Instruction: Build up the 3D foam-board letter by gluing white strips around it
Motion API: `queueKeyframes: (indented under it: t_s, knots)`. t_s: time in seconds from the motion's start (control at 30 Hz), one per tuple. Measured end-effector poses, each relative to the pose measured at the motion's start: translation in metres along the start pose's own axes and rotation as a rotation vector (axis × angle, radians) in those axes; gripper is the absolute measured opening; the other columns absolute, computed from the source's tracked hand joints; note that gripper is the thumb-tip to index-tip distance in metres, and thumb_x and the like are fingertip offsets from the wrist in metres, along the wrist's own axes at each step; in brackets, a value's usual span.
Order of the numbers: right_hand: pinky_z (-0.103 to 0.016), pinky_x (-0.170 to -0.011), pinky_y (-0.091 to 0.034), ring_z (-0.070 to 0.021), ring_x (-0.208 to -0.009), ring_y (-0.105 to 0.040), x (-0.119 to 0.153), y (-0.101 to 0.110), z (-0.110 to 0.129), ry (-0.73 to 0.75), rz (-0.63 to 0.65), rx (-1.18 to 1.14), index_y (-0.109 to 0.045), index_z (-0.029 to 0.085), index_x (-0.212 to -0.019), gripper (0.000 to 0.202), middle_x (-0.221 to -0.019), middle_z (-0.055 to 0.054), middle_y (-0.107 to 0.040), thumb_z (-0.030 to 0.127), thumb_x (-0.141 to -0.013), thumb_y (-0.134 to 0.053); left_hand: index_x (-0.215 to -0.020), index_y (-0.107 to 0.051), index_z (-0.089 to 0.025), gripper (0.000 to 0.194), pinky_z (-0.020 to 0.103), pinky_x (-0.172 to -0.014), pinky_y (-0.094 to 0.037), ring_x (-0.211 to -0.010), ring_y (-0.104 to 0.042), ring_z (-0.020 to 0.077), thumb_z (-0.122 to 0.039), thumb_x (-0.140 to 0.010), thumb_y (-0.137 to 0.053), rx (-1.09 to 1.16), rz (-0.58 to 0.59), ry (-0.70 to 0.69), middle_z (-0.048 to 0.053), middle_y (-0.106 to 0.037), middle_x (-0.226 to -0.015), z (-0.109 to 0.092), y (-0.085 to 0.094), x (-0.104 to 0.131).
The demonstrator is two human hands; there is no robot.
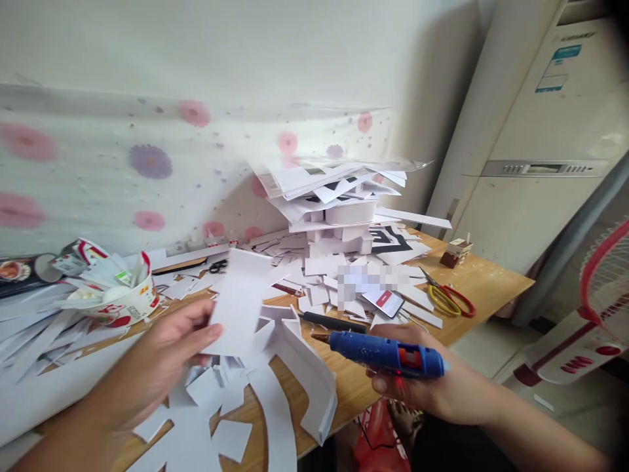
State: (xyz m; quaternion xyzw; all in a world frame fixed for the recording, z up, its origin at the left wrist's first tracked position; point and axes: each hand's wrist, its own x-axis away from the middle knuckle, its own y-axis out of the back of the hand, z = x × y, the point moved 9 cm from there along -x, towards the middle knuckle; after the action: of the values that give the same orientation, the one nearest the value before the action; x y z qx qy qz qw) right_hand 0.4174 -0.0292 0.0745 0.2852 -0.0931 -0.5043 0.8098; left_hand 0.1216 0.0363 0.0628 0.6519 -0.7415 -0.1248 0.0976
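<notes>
My left hand (179, 341) pinches a white rectangular foam-board piece (240, 305) by its lower left edge, holding it raised and tilted above the table. In my right hand (422, 387) is a blue hot glue gun (386, 354), gripped from below. Its nozzle points left, toward the white piece but apart from it, and a small red light glows on its body. Beneath and between the hands lies a curved white channel-shaped part (304, 380) with upright walls. Flat white cut-outs (233, 438) lie around it. My right fingers are partly hidden by the glue gun.
A paper bucket (120, 305) full of scraps stands at the left. White pieces and sheets are stacked (339, 216) at the back. A phone (383, 300), a black-handled tool (334, 322), and red-and-yellow scissors (449, 298) lie at the right. A racket (604, 282) stands beyond the table edge.
</notes>
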Motion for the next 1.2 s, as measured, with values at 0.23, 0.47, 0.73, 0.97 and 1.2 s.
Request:
queueKeyframes:
  t_s: [0.23,0.47,0.73,0.97,1.2]
  knots:
    - [-0.029,-0.065,-0.054,-0.0187,-0.073,-0.064,-0.028,-0.009,0.018,0.055,-0.024,-0.144,-0.064,0.018,-0.092,0.02,-0.082,-0.005,-0.068,0.036,-0.084,-0.064,-0.09,-0.063,-0.016,0.033,0.019,-0.054,-0.043,-0.064,-0.053,0.0102,-0.039,-0.072,-0.079,0.485,0.178,0.068,0.003,-0.064,-0.082,-0.003,-0.074,-0.007]
    - [-0.028,-0.055,-0.05,-0.0159,-0.059,-0.056,-0.023,-0.015,0.001,0.069,-0.034,0.02,-0.061,0.02,-0.077,0.016,-0.068,-0.002,-0.061,0.035,-0.082,-0.064,-0.1,-0.066,-0.016,0.039,0.018,-0.052,-0.046,-0.064,-0.058,0.0097,-0.035,-0.071,-0.083,0.733,0.295,0.153,0.004,-0.066,-0.083,0.03,-0.096,0.0]
    - [-0.029,-0.053,-0.051,-0.0171,-0.059,-0.057,-0.016,-0.017,-0.011,0.053,-0.044,0.07,-0.06,0.022,-0.07,0.02,-0.071,-0.004,-0.062,0.038,-0.082,-0.063,-0.092,-0.063,-0.016,0.037,0.015,-0.049,-0.047,-0.051,-0.058,0.0071,-0.03,-0.066,-0.086,0.846,0.273,0.166,-0.001,-0.065,-0.068,0.03,-0.098,-0.002]
    - [-0.025,-0.048,-0.045,-0.0127,-0.054,-0.048,-0.021,-0.025,-0.003,0.039,0.001,-0.028,-0.048,0.021,-0.064,0.023,-0.063,-0.001,-0.053,0.03,-0.079,-0.063,-0.093,-0.062,-0.016,0.04,0.016,-0.049,-0.049,-0.051,-0.061,0.0077,-0.03,-0.066,-0.087,0.862,0.315,0.193,-0.001,-0.065,-0.067,0.033,-0.104,-0.001]
    - [-0.023,-0.044,-0.041,-0.0106,-0.05,-0.043,-0.02,-0.03,-0.004,-0.032,0.043,-0.063,-0.044,0.021,-0.064,0.022,-0.059,0.001,-0.047,0.028,-0.075,-0.062,-0.093,-0.062,-0.016,0.035,0.015,-0.051,-0.051,-0.052,-0.062,0.0074,-0.028,-0.069,-0.085,0.876,0.332,0.197,-0.002,-0.065,-0.068,0.034,-0.107,0.001]
